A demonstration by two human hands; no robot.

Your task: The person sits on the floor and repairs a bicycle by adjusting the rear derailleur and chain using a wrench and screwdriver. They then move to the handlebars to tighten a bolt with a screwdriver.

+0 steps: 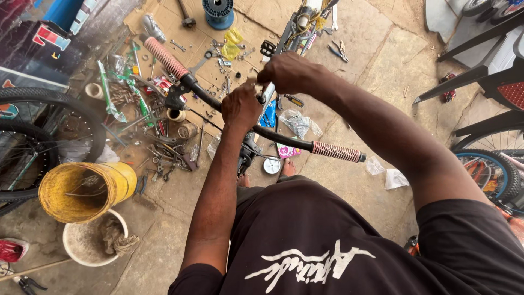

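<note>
Both hands, left hand (240, 105) and right hand (288, 72), closed around black handlebar (284, 137), pink ribbed grips (335, 151) at ends

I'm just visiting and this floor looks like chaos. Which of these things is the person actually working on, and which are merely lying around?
In hand:
left hand and right hand, both at the middle of the black handlebar
pink-striped grips

Lying about:
yellow bucket
white basin with a rag
blue spool
pliers
scattered spanners and bolts
</note>
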